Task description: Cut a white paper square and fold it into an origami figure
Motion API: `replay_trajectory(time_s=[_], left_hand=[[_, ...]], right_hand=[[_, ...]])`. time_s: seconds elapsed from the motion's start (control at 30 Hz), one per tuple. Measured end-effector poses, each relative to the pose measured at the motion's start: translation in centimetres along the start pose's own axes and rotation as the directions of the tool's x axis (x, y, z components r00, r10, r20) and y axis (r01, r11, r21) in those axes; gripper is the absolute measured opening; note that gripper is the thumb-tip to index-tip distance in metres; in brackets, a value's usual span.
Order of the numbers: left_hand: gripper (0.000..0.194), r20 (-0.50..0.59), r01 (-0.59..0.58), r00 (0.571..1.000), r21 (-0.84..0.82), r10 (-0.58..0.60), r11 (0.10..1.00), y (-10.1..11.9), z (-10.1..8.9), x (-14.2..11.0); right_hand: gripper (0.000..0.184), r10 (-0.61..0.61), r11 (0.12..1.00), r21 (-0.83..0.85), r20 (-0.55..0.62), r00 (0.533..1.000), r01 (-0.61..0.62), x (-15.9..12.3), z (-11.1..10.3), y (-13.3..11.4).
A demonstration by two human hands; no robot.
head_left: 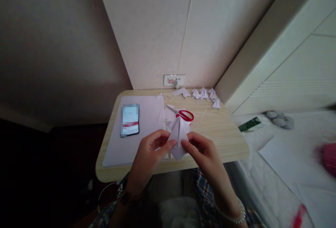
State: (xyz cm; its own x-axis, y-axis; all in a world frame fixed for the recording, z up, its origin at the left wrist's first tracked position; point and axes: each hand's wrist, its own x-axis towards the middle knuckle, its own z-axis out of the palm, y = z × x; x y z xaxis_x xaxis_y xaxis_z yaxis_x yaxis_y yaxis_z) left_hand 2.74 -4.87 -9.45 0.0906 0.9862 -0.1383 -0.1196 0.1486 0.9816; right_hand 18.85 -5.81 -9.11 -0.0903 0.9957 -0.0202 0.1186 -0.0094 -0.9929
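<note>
Between my two hands is a piece of folded white paper (179, 133), kite-shaped with a crease down its middle and a point at the top. My left hand (154, 147) pinches its left edge with thumb and fingers. On the opposite edge my right hand (202, 147) grips it the same way, thumb on the front face. Just beyond the paper lie scissors (186, 115) with red handles, partly covered by it. Several small folded paper figures (203, 93) stand in a cluster at the table's back right.
A small wooden table (223, 137) stands against the wall. White sheets (149, 116) lie on its left with a phone (130, 120) on top. Paper scraps (179, 92) are scattered near the back, below a wall socket (174, 80). At right is a bed (252, 151) with papers.
</note>
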Motion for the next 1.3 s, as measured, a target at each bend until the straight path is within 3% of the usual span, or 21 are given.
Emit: replay_trajectory(time_s=[0.2,0.37,0.43,0.53,0.73,0.87,1.03,1.3], left_hand=[[0.014,-0.087,0.034,0.996,-0.02,-0.035,0.999,-0.7,-4.2,2.1],[0.015,-0.128,0.028,0.992,0.061,-0.021,0.998,2.4,-6.4,3.1],[0.017,-0.093,0.012,0.996,0.1,-0.002,0.995,3.7,-5.8,3.3],[0.015,-0.016,-0.013,1.0,0.121,0.015,0.993,4.4,-3.5,2.5],[0.013,0.072,-0.057,0.996,0.014,0.055,0.998,1.9,3.0,-1.5],[0.014,0.05,-0.07,0.996,-0.047,0.073,0.996,1.2,5.7,-3.6],[0.018,0.014,-0.063,0.998,-0.044,0.063,0.997,1.8,5.8,-5.9],[0.024,-0.102,-0.186,0.979,-0.069,0.178,0.98,1.7,3.3,-9.8]], right_hand=[[0.025,0.022,1.0,-0.015,0.046,0.999,-0.021,4.2,4.4,0.6],[0.022,-0.026,0.997,0.076,0.05,0.998,0.022,6.6,7.0,-0.7],[0.021,-0.039,0.991,0.126,0.012,0.999,0.037,6.2,6.7,-1.2],[0.02,-0.047,0.985,0.164,-0.047,0.998,0.054,3.9,4.6,-1.3],[0.023,-0.083,0.992,0.086,-0.059,0.995,0.088,-2.3,-1.5,-1.0],[0.023,-0.113,0.993,0.027,-0.031,0.993,0.114,-4.1,-3.9,-0.9],[0.022,-0.147,0.989,0.019,-0.029,0.989,0.147,-5.1,-3.9,-1.1],[0.022,-0.231,0.97,0.066,-0.033,0.972,0.233,-7.8,-0.1,-2.4]])
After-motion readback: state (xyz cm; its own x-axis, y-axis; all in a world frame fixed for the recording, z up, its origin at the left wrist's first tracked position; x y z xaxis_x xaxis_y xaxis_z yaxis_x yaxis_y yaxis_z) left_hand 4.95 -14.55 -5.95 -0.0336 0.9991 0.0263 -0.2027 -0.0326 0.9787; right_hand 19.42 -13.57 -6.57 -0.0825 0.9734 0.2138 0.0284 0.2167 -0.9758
